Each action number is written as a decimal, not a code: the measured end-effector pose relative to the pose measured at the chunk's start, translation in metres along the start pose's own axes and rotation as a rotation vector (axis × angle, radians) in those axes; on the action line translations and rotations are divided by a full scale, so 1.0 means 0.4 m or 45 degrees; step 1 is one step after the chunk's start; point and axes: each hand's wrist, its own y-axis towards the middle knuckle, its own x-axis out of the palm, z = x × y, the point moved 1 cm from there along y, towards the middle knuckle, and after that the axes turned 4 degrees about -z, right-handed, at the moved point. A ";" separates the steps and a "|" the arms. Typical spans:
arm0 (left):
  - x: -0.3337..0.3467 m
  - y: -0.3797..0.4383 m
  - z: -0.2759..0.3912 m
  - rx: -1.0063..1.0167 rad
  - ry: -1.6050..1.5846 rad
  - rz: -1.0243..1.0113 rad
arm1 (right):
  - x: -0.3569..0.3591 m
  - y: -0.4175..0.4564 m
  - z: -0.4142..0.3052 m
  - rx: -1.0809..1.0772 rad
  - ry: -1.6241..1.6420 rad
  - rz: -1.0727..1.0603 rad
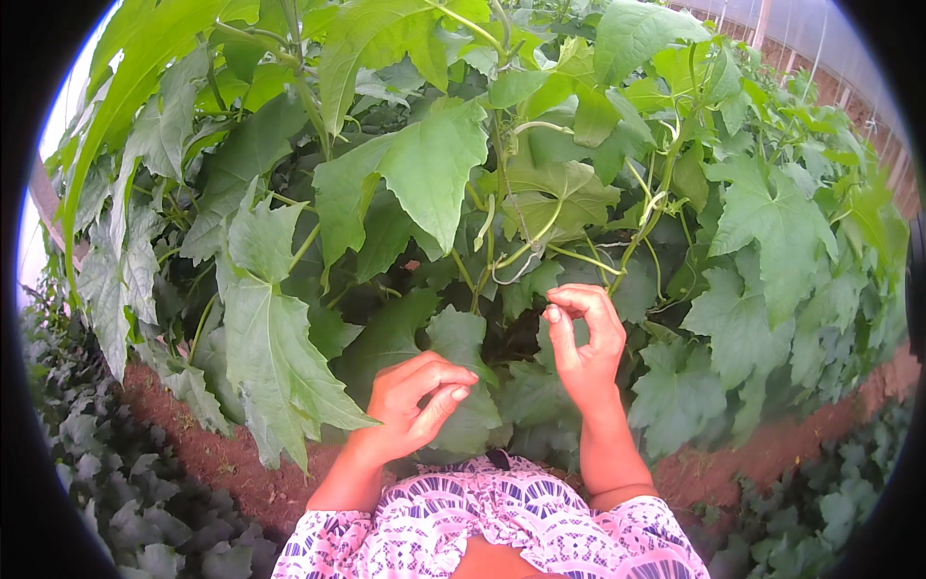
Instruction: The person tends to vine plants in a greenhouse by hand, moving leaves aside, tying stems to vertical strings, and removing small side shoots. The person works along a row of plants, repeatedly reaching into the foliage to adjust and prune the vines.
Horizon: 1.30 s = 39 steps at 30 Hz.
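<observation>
My left hand (pixel 419 405) is raised in front of broad lobed leaves, with thumb and forefinger curled toward each other and a narrow gap between their tips. Nothing shows in it. Higher and to the right, my right hand (pixel 589 336) has a similar curl, thumb and forefinger slightly apart, with no object visible between them. Just above it, a green vine stem (pixel 587 258) runs sideways among the foliage. A pale string (pixel 517 275) loops around stems left of that hand. Beside my left hand hangs a large leaf (pixel 278 340).
Climbing vines with large leaves (pixel 434 159) fill the space ahead. Thin curling tendrils (pixel 655 203) hang at the right. Reddish soil (pixel 217 463) lies below, with more low plants (pixel 137 506) behind it. Wooden posts (pixel 762 25) and pale sheeting (pixel 796 36) stand at the upper right.
</observation>
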 end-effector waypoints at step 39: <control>-0.102 -0.121 -0.050 -0.143 -0.337 0.578 | 0.005 0.277 -0.128 -0.243 -0.260 -0.310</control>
